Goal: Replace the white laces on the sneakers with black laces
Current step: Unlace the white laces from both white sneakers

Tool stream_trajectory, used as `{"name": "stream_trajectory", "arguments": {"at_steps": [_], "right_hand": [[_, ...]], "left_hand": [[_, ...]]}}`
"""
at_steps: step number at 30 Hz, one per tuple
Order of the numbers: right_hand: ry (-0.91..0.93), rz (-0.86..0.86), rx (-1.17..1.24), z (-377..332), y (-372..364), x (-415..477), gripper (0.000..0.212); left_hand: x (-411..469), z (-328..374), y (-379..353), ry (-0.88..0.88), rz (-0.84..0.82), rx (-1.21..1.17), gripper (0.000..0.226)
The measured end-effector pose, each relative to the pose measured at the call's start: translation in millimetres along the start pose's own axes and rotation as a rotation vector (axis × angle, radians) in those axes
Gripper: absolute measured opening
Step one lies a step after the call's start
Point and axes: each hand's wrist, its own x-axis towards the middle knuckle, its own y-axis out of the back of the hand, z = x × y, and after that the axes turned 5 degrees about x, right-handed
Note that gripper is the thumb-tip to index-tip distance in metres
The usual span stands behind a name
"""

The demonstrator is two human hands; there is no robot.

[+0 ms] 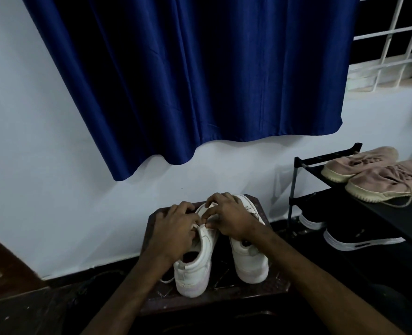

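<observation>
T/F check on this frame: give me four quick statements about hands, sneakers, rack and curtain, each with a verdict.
1. The left hand and right hand pinch the laces of the left sneaker. True.
2. The right sneaker stands on the floor. False: it stands on the dark table, beside the left sneaker.
3. Pink sneakers lie on top of the rack. True.
4. The curtain is red. False: it is blue.
</observation>
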Motion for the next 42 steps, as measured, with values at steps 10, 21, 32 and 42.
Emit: {"name": "stream_trajectory", "arguments": {"at_steps": [10, 21, 32, 42], "right_hand": [[-0.097, -0.012, -0.01, -7, 5, -2, 0.016], [-0.11, -0.054, -0.004, -9, 6, -2, 0.016], [-0.135, -0.036, 0.052, -10, 8, -2, 0.016], [-0.118, -0.063, 0.051, -9, 8, -1, 0.018]], "left_hand": [[3, -36, 29, 0.315, 0.356, 0.03, 0.006], [8, -9, 11, 0.008, -0.078, -0.04, 0.025], [10, -46, 34, 0.365, 0.378, 0.006, 0.013], [-15, -80, -20, 0.861, 0.433, -0.724, 0.014]]}}
